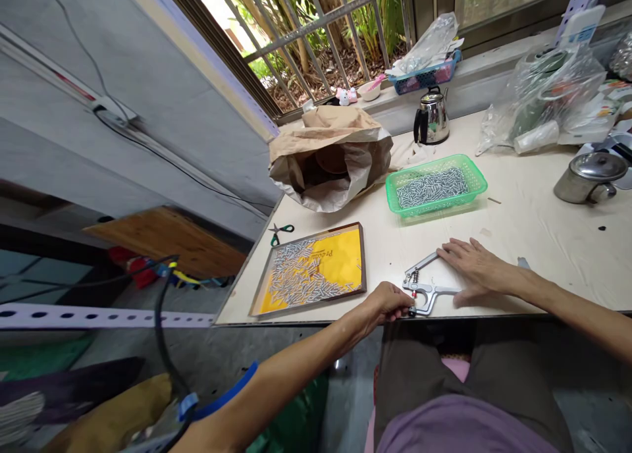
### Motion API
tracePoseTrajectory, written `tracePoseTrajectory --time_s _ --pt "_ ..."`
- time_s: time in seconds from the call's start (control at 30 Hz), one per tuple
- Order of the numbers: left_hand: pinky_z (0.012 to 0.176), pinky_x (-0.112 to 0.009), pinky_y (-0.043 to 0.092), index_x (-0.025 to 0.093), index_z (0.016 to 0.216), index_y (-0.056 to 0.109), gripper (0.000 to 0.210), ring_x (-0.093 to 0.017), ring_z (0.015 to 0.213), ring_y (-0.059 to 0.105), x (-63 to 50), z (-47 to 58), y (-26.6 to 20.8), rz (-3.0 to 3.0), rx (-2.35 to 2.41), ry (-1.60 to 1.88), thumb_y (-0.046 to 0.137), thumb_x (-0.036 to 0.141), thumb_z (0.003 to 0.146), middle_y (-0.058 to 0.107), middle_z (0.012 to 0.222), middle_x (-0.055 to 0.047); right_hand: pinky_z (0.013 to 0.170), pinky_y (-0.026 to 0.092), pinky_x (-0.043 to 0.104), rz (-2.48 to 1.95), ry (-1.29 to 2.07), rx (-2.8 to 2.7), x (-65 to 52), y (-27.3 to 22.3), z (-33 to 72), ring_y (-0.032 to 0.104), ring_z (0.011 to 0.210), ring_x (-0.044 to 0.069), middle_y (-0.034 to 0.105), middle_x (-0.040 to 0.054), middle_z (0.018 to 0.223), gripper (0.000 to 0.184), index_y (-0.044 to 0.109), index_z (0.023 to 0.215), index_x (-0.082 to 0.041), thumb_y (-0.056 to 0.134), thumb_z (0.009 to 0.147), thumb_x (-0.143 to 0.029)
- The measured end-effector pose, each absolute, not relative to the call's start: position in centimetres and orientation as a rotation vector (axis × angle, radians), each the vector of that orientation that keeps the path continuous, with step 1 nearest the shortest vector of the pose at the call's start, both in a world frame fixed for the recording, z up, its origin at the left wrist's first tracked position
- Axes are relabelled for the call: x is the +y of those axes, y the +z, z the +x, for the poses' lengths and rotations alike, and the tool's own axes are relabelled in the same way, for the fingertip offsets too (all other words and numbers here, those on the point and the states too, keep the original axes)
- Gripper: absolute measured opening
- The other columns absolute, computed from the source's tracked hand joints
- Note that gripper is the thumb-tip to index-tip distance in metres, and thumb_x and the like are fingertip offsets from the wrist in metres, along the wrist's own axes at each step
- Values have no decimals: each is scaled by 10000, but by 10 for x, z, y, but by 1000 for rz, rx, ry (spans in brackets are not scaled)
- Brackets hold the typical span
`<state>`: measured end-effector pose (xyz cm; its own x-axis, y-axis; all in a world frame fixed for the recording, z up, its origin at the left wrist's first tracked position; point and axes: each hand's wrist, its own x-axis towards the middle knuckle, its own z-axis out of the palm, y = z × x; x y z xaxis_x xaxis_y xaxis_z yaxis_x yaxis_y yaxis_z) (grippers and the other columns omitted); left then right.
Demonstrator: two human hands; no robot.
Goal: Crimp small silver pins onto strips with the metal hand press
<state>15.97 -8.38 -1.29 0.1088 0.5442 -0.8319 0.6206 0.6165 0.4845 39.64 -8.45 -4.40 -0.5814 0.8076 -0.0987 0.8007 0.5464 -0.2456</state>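
Note:
A pair of silver hand-press pliers (430,296) lies at the table's front edge, its two handles spread apart and a spring between them. My right hand (476,268) is around the handle ends, fingers over the upper handle and thumb by the lower one. At the jaw end, my left hand (390,301) is closed in a pinch; what sits between its fingertips is too small to make out. Left of it, a shallow tray (364,259) with a yellow bottom holds many small silver metal pins (296,278). More such pieces (434,186) fill a green plastic basket (395,206) further back.
Scissors (281,232) with green-black handles lie beyond the tray. An open brown paper bag (340,130) stands at the back left. A steel kettle (433,117), a plastic bag (553,97) of things and a lidded metal pot (590,176) stand toward the back and right.

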Motion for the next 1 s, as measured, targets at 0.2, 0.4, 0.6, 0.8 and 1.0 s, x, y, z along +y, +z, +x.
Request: tracePoseTrajectory --time_s 0.2,0.4,0.6,0.8,1.0 --pt "362 -184 217 122 464 555 245 -38 322 355 -81 160 -14 992 1534 -86 725 184 628 469 371 51 1018 217 659 -1491 409 -2725 -85 -45 394 296 1317 423 398 243 1403 977 340 1420 -132 641 649 -651" --pt "354 -184 199 120 474 553 246 -29 308 331 -80 161 -16 938 1552 -60 743 176 620 467 371 56 1003 229 667 -1482 385 -2714 -86 -47 394 324 1297 417 417 231 1392 945 359 1410 -156 666 646 -619" --pt "351 -187 186 120 465 538 276 -24 303 310 -81 162 -16 909 1554 -31 731 181 652 452 364 60 1009 222 667 -1515 395 -2705 -89 -42 392 325 1299 421 415 230 1400 940 378 1402 -155 708 628 -573" --pt "358 -182 212 119 483 550 277 -26 311 330 -79 160 -16 925 1539 -84 772 222 613 474 379 56 1005 240 663 -1528 394 -2702 -91 -41 391 325 1300 421 413 237 1403 937 375 1404 -148 722 630 -545" --pt "362 -181 243 129 482 536 313 -43 307 361 -88 158 -16 971 1548 -111 754 293 635 448 350 57 1010 293 610 -1451 404 -2738 -92 -43 399 298 1326 406 373 229 1434 942 344 1418 -148 667 666 -614"
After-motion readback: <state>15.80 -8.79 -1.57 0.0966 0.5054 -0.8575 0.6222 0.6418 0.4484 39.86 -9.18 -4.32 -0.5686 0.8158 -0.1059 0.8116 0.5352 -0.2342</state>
